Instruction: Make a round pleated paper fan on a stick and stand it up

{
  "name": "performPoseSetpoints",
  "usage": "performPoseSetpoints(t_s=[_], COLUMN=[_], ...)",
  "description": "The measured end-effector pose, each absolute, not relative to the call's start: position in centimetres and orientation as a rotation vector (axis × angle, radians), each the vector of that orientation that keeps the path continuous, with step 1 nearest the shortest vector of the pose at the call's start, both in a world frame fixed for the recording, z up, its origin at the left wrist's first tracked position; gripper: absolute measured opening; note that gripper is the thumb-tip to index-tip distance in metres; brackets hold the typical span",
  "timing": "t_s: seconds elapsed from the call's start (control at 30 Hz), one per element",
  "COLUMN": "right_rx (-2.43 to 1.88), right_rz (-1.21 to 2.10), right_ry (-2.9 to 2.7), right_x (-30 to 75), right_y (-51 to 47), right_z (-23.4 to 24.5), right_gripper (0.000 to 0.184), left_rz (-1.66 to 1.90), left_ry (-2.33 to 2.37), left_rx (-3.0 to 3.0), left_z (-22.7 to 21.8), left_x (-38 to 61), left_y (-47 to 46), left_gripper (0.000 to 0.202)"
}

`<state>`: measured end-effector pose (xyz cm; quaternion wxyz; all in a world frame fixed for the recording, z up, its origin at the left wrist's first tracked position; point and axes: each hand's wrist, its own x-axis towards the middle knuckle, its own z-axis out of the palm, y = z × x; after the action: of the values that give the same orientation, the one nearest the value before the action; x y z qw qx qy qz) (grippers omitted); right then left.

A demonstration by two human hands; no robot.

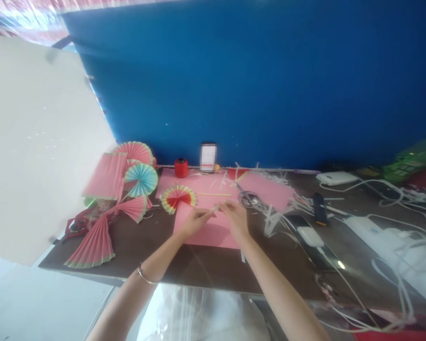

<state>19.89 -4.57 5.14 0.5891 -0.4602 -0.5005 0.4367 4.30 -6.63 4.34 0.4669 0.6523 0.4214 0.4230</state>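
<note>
A small pale strip (215, 208), too blurred to tell if it is paper or tape, is pinched between the fingertips of my two hands. My left hand (196, 221) has its thumb and fingers closed on the left end. On the right end, my right hand (235, 218) is closed, palm side down. Both are just above a pink paper sheet (208, 237). Beyond them lies a thin yellow stick or strip (214, 194) on more pink paper. A folded red and yellow paper fan (178, 197) rests left of my left hand.
Pink folded fans (95, 241) and a blue rosette (141, 180) crowd the left. A red round container (181, 168) and a phone (208, 157) stand by the blue wall. Scissors (249, 199) and paper scraps lie right. Farther right are cables, a dark phone (326, 258) and a power strip (372, 241).
</note>
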Motion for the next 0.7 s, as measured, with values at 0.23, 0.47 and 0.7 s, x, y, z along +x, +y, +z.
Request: performPoseSetpoints(t_s=[0.23, 0.47, 0.7], right_rx=[-1.163, -0.882, -0.985], right_rz=[0.983, 1.286, 1.141], right_ry=[-1.188, -1.135, -1.311], right_x=[20.6, 20.8, 21.0], right_y=[-4.2, -4.0, -4.7], right_z=[5.2, 5.6, 6.7], right_gripper=[0.030, 0.040, 0.030], left_rz=[0.973, 0.944, 0.927], left_ry=[1.032, 0.905, 1.004], left_rx=[1.523, 1.285, 1.471], left_z=[4.2, 4.1, 4.4], left_x=[4.1, 3.7, 3.9], left_y=[-6.6, -6.3, -6.5], left_gripper=[0.044, 0.048, 0.045])
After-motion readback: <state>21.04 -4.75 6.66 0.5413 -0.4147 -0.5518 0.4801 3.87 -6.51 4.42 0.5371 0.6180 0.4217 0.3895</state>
